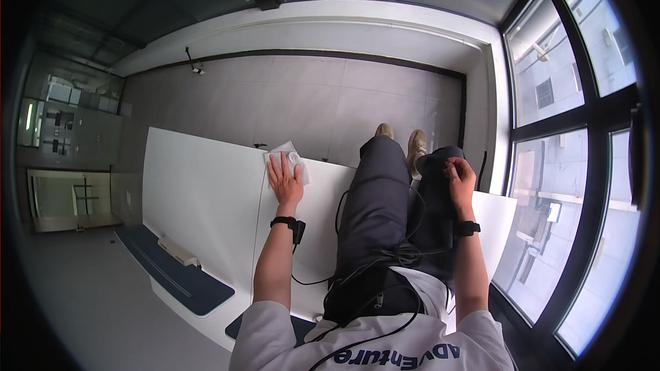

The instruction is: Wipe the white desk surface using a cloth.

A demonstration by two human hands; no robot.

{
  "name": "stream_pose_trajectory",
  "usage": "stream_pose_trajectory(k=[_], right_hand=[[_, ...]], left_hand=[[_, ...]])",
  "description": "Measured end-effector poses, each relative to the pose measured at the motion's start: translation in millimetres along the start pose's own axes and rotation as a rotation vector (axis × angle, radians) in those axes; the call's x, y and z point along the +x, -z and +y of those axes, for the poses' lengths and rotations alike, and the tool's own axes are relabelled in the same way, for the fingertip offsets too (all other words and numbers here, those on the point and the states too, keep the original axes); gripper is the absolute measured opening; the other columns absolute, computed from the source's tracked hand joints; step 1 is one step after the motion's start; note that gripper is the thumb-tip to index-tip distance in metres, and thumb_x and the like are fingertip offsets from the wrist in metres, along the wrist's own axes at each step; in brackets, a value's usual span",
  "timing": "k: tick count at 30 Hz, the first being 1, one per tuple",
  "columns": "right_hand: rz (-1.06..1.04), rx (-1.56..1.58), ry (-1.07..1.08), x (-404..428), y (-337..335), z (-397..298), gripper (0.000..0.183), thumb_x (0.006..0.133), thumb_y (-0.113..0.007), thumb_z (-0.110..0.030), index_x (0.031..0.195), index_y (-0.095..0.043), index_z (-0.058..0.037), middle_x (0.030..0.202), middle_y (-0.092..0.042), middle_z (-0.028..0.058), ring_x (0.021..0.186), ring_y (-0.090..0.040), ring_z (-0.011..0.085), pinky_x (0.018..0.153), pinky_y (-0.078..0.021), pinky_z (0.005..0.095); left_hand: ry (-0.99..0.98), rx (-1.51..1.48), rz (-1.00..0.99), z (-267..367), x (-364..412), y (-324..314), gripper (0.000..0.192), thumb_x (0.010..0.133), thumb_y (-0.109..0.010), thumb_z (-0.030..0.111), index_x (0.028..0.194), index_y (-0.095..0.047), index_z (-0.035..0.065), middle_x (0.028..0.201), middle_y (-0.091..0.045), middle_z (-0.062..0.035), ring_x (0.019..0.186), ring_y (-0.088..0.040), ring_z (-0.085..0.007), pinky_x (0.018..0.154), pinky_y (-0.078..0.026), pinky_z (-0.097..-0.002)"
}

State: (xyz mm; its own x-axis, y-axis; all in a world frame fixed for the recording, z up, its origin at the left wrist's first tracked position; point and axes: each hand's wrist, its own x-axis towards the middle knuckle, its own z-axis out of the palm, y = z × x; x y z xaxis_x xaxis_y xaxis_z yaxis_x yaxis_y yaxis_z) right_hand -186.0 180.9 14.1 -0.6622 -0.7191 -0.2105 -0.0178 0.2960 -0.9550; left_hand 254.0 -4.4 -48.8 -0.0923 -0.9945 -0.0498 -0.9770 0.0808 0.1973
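Note:
My left hand (pixel 284 181) lies palm down on a white cloth or wipe (pixel 304 167), pressing it against the white tabletop (pixel 206 180) at its far edge. Its fingers are slightly spread, and part of the cloth is folded up past the fingertips. My right hand (pixel 460 178) hovers over or rests by my right knee, fingers curled in and nothing visible in them. Each wrist wears a black strap device. I appear to be sitting on the tabletop, legs in dark trousers (pixel 374 206) over its far edge.
Black cables (pixel 399 255) loop over my lap and onto the tabletop. Dark blue panels (pixel 175 273) line the near side, with a beige object (pixel 178 251) against one. Large framed windows (pixel 549 175) stand close on the right. A low white wall (pixel 330 36) runs beyond the grey floor (pixel 309 98).

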Motion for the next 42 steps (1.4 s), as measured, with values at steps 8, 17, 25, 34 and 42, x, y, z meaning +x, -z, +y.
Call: stream_pose_trajectory(k=[8,17,25,34,42], right_hand=[[0.018,-0.052,-0.009,1.9,1.5,5.4,0.012,0.096,-0.063,-0.008,0.103,-0.066,0.0008,0.089,-0.067,0.0036,0.075,-0.064,0.0097,0.070,-0.0519,0.0231],[0.021,-0.124,0.016,11.7,-1.4,14.5,0.010,0.095,-0.062,-0.006,0.102,-0.067,-0.0004,0.085,-0.067,0.0033,0.073,-0.061,0.0083,0.068,-0.0493,0.0224],[0.019,-0.427,0.168,15.3,17.6,19.3,0.012,0.094,-0.061,-0.006,0.102,-0.067,-0.0004,0.090,-0.068,0.0053,0.078,-0.062,0.0115,0.070,-0.0508,0.0253],[0.008,-0.865,0.370,24.2,-8.8,4.7,0.011,0.091,-0.063,-0.008,0.098,-0.068,-0.0014,0.092,-0.070,0.0139,0.085,-0.068,0.0271,0.077,-0.0530,0.0348],[-0.039,-0.995,0.416,12.6,-36.0,-19.6,0.007,0.087,-0.064,-0.006,0.093,-0.068,-0.0040,0.093,-0.068,0.0129,0.087,-0.067,0.0326,0.078,-0.0518,0.0383]], left_hand=[[0.332,0.018,0.097,-89.7,-13.6,8.2,0.071,0.102,-0.036,0.055,0.158,-0.020,0.0144,0.165,-0.008,-0.0171,0.150,-0.012,-0.0389,0.122,-0.013,-0.0465],[1.013,0.240,-0.025,-307.1,-185.4,11.4,0.075,0.101,-0.033,0.057,0.158,-0.016,0.0116,0.162,-0.010,-0.0252,0.148,-0.017,-0.0449,0.121,-0.021,-0.0480],[1.264,0.414,0.097,-346.9,-207.8,-13.2,0.064,0.099,-0.042,0.053,0.145,-0.034,0.0095,0.147,-0.033,-0.0281,0.135,-0.037,-0.0444,0.108,-0.040,-0.0505],[1.272,0.229,0.198,-380.9,-93.3,25.9,0.065,0.100,-0.040,0.052,0.150,-0.030,0.0117,0.153,-0.028,-0.0271,0.137,-0.036,-0.0433,0.111,-0.036,-0.0506],[0.754,0.027,0.118,-334.1,118.3,39.4,0.070,0.101,-0.031,0.057,0.157,-0.022,0.0155,0.162,-0.015,-0.0241,0.147,-0.018,-0.0456,0.120,-0.019,-0.0534]])
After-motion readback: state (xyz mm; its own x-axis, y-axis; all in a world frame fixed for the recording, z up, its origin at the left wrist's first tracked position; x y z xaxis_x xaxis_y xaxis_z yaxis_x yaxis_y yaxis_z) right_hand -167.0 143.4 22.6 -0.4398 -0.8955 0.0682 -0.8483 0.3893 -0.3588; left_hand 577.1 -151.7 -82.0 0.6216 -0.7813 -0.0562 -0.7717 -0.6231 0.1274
